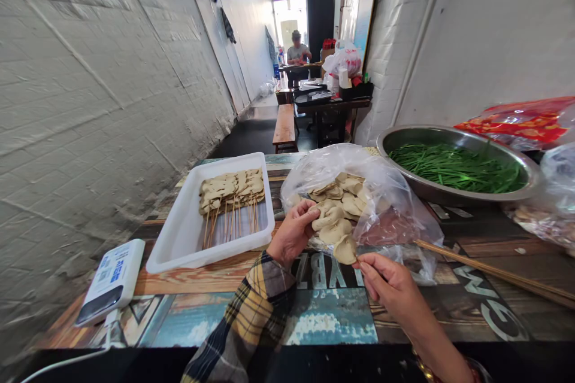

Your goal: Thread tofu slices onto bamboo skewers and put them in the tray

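My left hand [291,236] is closed on the upper end of a row of flat, beige, rounded slices [336,230], which look like gluten or bean curd. At the row's lower end my right hand [389,278] pinches what appears to be a thin skewer, mostly hidden by fingers and slices. Just behind lies an open clear plastic bag [398,215] with more loose beige slices [353,194] inside. Left of my hands, a white tray [206,260] holds stacked skewers of the same slices [231,188], their sticks pointing toward me.
Bare wooden skewers [494,272] lie at the right. Behind them stands a steel basin [453,194] of chopped green chives. A white power bank [112,281] with a cable lies at the left. Farther back are a bench [284,124], a cluttered table and a seated person [297,51].
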### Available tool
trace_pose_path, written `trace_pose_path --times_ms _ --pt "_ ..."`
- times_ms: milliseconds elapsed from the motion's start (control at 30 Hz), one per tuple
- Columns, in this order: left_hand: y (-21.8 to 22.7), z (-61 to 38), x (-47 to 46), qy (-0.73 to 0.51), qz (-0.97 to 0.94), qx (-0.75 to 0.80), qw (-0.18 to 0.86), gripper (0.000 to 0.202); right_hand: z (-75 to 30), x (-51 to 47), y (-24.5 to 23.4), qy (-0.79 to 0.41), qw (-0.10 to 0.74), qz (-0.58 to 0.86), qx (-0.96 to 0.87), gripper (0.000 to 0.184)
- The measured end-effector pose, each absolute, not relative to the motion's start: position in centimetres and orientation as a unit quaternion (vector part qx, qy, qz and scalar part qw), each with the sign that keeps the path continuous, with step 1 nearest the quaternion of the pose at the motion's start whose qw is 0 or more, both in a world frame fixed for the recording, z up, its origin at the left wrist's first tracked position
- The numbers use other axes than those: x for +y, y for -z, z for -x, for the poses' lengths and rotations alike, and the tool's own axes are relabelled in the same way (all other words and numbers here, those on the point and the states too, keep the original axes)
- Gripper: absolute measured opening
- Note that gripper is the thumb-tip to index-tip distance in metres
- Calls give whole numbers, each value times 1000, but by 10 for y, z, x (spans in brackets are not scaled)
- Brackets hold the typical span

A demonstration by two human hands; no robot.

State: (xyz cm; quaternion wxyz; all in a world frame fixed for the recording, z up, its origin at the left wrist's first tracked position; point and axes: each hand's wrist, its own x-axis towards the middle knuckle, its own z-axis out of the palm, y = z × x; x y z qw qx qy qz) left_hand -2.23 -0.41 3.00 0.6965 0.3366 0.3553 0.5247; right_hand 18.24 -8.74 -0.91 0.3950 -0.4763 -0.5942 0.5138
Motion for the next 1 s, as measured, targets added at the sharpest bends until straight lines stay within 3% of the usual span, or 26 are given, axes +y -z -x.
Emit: trace_pose_path --times_ms 633,1000 --pt "-28 24 -2 -533 -379 394 646 39 -182 -89 8 -475 395 480 -623 33" --pt "-31 21 -3 -515 -322 324 726 34 -183 -88 9 -463 384 475 -642 35"
